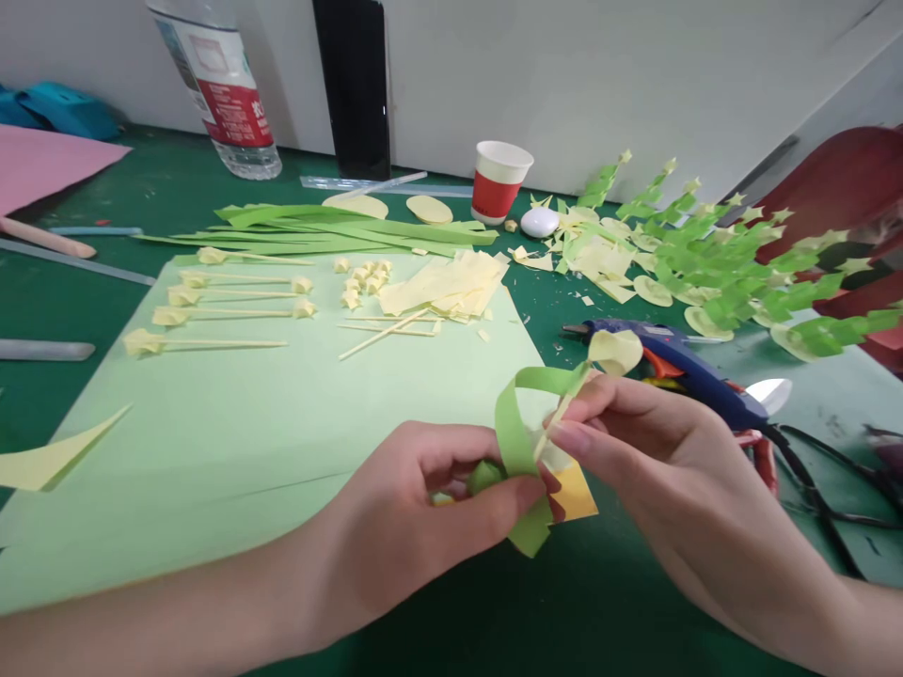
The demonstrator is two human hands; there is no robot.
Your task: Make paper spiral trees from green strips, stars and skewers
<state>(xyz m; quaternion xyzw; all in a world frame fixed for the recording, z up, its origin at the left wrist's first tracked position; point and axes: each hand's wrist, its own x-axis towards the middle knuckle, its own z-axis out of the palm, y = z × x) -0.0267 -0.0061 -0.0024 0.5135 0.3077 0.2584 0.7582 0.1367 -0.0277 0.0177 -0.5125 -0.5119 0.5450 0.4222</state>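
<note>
A green paper strip (516, 428) curls in a loop between my two hands. My left hand (458, 498) is closed on its lower part, with the thumb pressing on the strip. Pinched in my right hand (627, 428) is a thin pale yellow paper stem (561, 414), topped by a cream paper flower (615, 353). The strip's upper end meets the stem at my right fingertips. Below my hands shows a yellow card corner (575, 494). On the pale green sheet (339, 395) lie several flower-topped stems (212, 344), small folded stars (367, 280) and cream paper strips (444, 287).
Green strips (339, 228) lie behind the sheet. A water bottle (229, 103), a black phone (355, 94) and a paper cup (499, 183) stand by the wall. To the right are a blue glue gun (677, 367) with cables and several leafy paper stalks (748, 273).
</note>
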